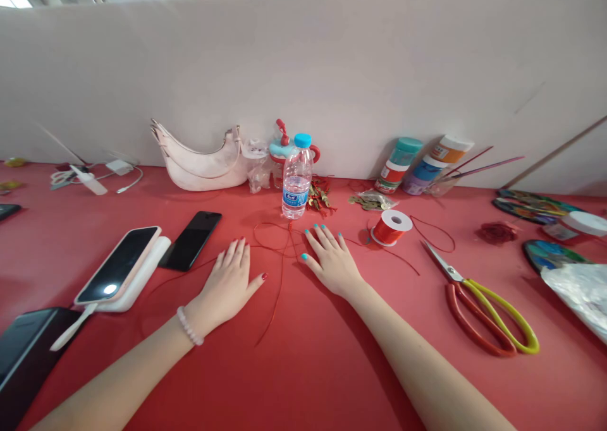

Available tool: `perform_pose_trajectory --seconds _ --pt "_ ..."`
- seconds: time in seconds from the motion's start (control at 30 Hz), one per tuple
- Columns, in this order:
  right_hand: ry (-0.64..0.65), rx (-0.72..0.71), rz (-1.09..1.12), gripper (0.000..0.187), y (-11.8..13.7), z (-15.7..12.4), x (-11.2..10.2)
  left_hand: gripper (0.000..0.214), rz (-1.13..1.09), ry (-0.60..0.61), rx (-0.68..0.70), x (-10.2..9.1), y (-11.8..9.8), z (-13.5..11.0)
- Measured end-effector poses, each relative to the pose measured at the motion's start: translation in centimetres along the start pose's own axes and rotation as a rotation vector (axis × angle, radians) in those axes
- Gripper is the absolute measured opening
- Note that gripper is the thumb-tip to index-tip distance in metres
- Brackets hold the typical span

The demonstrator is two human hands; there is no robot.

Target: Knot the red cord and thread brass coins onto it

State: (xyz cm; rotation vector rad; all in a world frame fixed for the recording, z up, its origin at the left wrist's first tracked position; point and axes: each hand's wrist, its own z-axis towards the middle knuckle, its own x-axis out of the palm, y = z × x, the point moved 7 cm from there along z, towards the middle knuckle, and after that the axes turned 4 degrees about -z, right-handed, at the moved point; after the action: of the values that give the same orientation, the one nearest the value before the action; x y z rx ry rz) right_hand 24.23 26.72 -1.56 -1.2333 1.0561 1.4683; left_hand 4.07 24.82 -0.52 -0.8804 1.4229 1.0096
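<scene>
My left hand (228, 284) lies flat on the red table (303, 368), palm down, fingers stretched out, holding nothing. My right hand (331, 258) lies flat beside it, fingers spread, also holding nothing. Between the two hands a thin red cord (281, 273) runs toward me and loops near the fingertips. A spool of red cord (391, 227) stands just right of my right hand. A clear water bottle (296, 177) with a blue cap stands upright beyond the hands.
Scissors (488, 311) with red and yellow handles lie at right. Two phones (190, 239) and a white power bank (135, 279) lie at left. A pink bag (202, 161), paint jars (417, 165), brushes and small charms sit along the white partition.
</scene>
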Motion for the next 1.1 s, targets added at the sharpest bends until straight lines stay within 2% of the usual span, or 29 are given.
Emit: perform_pose_trajectory --seconds 0.07,0.13,0.27,0.33,0.4,0.47,0.53,0.63,0.7,0.9,1.1 --pt "0.040 0.010 0.000 0.064 -0.1 0.0 0.2 0.071 -0.025 0.027 0.042 0.1 -1.1 1.0" --pt "0.050 0.106 -0.015 0.072 -0.7 0.0 0.4 0.071 -0.033 0.022 0.035 0.4 -1.5 1.8" --pt "0.012 0.269 -0.052 0.081 -1.7 -0.1 0.4 0.077 -0.015 -0.075 -0.085 0.8 -0.5 2.3" --pt "-0.002 0.190 -0.039 0.077 -1.1 0.0 0.2 0.077 -0.014 -0.116 -0.070 0.8 -0.3 2.1" --pt "0.023 0.002 -0.001 0.069 0.2 0.2 0.1 0.072 -0.037 -0.111 0.046 0.9 -0.9 2.0" --pt "0.067 -0.102 0.023 0.065 0.9 0.1 0.1 0.068 -0.064 -0.069 0.145 1.1 -1.6 1.9" --pt "0.088 -0.031 0.011 0.069 0.4 0.2 0.3 0.070 -0.069 -0.050 0.130 1.2 -1.6 1.9" --pt "0.076 0.138 -0.033 0.074 -0.7 0.3 0.6 0.076 -0.046 -0.084 0.016 1.1 -0.9 2.0" --pt "0.061 0.187 -0.053 0.075 -1.1 0.2 0.6 0.077 -0.041 -0.101 -0.017 1.0 -0.7 2.0" --pt "0.050 0.048 -0.029 0.061 -0.3 0.2 0.5 0.064 -0.105 -0.062 0.094 1.0 -1.3 2.1" --pt "-0.007 0.192 -0.073 0.070 -1.2 0.1 0.5 0.078 -0.017 -0.061 -0.071 0.7 -0.5 1.9"
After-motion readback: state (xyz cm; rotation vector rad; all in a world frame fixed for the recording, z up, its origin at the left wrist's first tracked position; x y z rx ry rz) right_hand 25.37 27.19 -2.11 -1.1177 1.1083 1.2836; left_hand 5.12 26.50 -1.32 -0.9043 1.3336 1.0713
